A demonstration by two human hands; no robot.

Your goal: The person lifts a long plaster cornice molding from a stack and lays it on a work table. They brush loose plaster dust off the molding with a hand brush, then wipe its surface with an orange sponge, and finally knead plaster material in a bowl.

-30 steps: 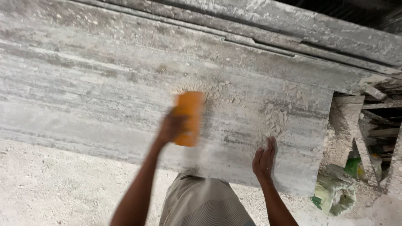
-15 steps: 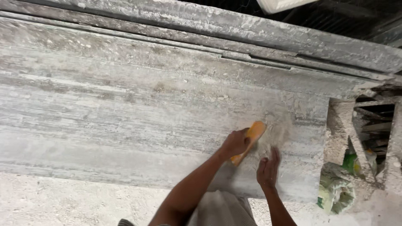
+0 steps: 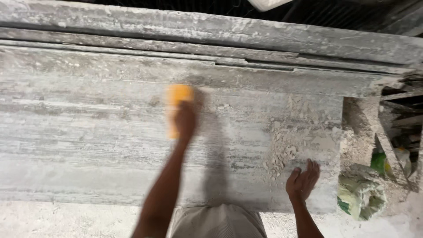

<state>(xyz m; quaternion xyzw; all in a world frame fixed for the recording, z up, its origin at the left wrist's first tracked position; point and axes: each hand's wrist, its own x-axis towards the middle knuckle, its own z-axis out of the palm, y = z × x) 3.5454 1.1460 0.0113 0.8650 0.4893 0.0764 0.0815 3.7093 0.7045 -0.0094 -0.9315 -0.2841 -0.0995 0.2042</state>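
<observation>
A large grey stone slab point(image 3: 88, 128) streaked with pale dust fills most of the view. My left hand point(image 3: 185, 121) is shut on a flat orange block point(image 3: 177, 99), blurred by motion, pressed against the slab's upper middle. Resting flat on the slab near its lower right corner is my right hand point(image 3: 303, 180), fingers apart and holding nothing. A patch of crumbly pale paste point(image 3: 286, 150) lies on the slab just above my right hand.
More dusty slabs point(image 3: 220, 31) stack behind the front one. A green and white sack point(image 3: 359, 196) lies on the ground at the right, beside a wooden frame point(image 3: 396, 132). Dusty ground point(image 3: 66, 220) runs along the bottom.
My left hand has swept the orange block from beside my right hand up and leftward across the slab. My right hand stays flat in about the same spot.
</observation>
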